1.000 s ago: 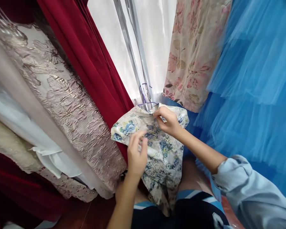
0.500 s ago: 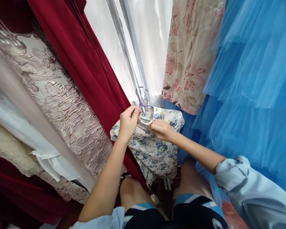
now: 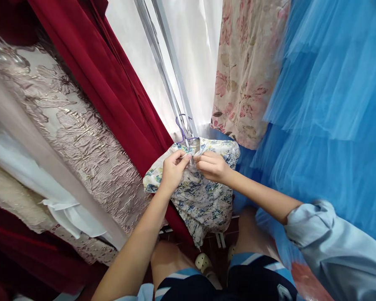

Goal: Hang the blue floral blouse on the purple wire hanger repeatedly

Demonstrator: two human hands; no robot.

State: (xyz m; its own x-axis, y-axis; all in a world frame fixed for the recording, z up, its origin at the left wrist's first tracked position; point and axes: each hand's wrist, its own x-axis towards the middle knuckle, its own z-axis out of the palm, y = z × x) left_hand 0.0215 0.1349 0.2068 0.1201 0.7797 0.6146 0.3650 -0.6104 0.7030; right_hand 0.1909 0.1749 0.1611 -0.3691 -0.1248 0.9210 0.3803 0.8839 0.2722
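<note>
A white floral blouse (image 3: pixel 207 196) with blue and yellow flowers hangs from a purple hanger (image 3: pixel 179 127) in front of me. My left hand (image 3: pixel 173 169) pinches the left edge of its neckline between thumb and fingers. Close beside it, my right hand (image 3: pixel 213 167) is closed on the other edge of the neckline. The fingertips of both hands almost meet at the front of the collar. Whether a button or other fastening lies between them is too small to make out.
Metal rails (image 3: pixel 166 58) run up behind the hanger before a white curtain (image 3: pixel 200 62). A dark red dress (image 3: pixel 113 88) and a pink textured dress (image 3: pixel 90 146) hang on the left. At right hang a floral skirt (image 3: pixel 241 83) and a blue tulle dress (image 3: pixel 326 108).
My hands have come closer together at the neckline, drawing its two edges inward. The neck opening looks narrower, and the blouse's left shoulder side is more spread out.
</note>
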